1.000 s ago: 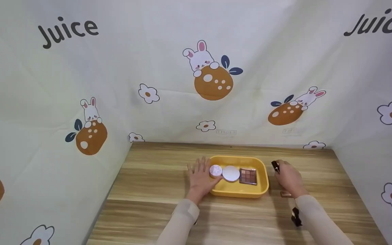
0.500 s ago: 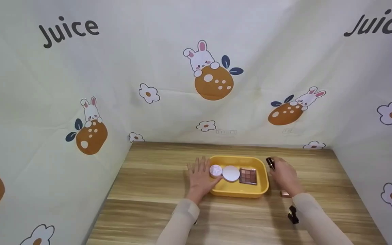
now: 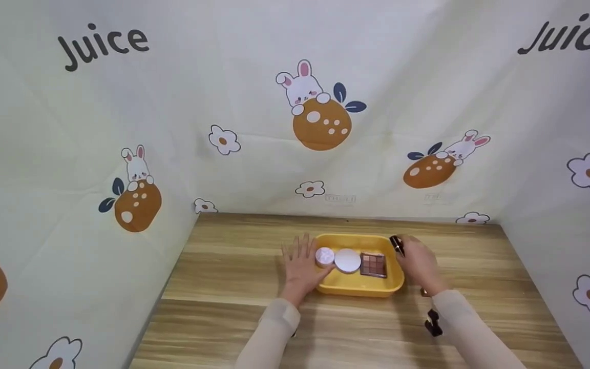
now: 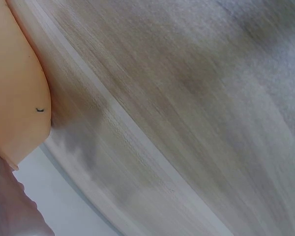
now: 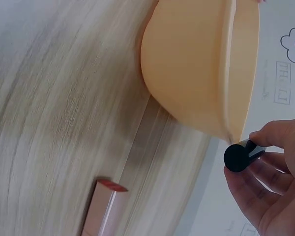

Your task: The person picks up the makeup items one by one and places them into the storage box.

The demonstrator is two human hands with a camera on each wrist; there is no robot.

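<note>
A yellow plastic basket (image 3: 359,294) stands on the wooden table. Inside lie a small round patterned pot (image 3: 325,257), a white round compact (image 3: 348,261) and an eyeshadow palette (image 3: 373,265). My left hand (image 3: 301,269) rests at the basket's left end, fingers spread and straight, thumb over the rim. At the right end, my right hand (image 3: 418,261) pinches a black lipstick tube (image 3: 397,245) with a shiny band, beside the rim. In the right wrist view the lipstick's round dark end (image 5: 236,158) faces the camera. The left wrist view shows part of the hand (image 4: 12,201) against the basket wall.
A pinkish-brown slim tube or box (image 5: 104,209) lies on the table right of the basket, mostly hidden by the right arm in the head view. Nearer is a black, oddly shaped object (image 3: 433,323). A printed cloth (image 3: 254,174) hangs around the table's back and sides.
My right hand has moved left with the lipstick, from beside the basket to its right rim. The left hand and the things in the basket have stayed put.
</note>
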